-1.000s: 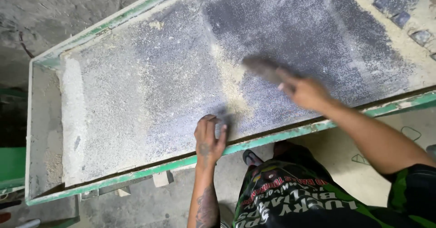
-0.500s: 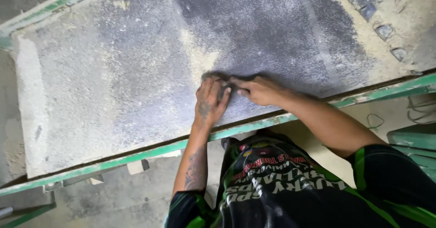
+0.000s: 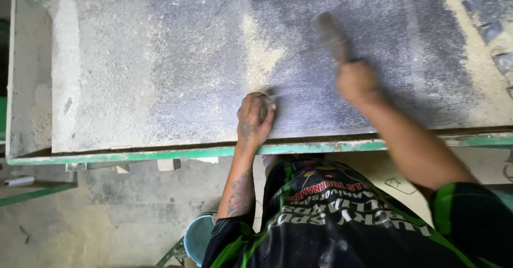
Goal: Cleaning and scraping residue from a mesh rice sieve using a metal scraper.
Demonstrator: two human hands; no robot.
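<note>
Head view: left hand [image 3: 255,119] presses flat on the dusty tray [image 3: 160,154]; right hand [image 3: 357,82] grips a blurred brush [image 3: 332,36].

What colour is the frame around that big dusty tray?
Green, worn and dusty; the frame shows best along the near edge in the head view.

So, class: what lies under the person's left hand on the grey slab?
The left hand presses flat on the dusty grey slab, beside a streak of pale powder. Its fingers curl over something small, but the hand covers it, so what it is cannot be told.
</note>
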